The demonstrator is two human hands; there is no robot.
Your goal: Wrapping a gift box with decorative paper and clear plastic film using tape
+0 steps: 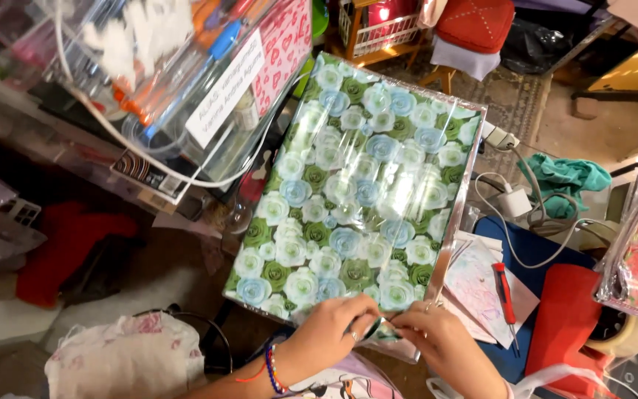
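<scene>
A glossy flat package (359, 185) printed with green, white and blue roses fills the centre of the frame, tilted, its top toward the upper right. At its lower edge the left hand (334, 329) and right hand (437, 336) meet, fingers pinched on the shiny wrap (beaded bracelets on the left wrist). A red screwdriver (503, 292) lies right of it.
</scene>
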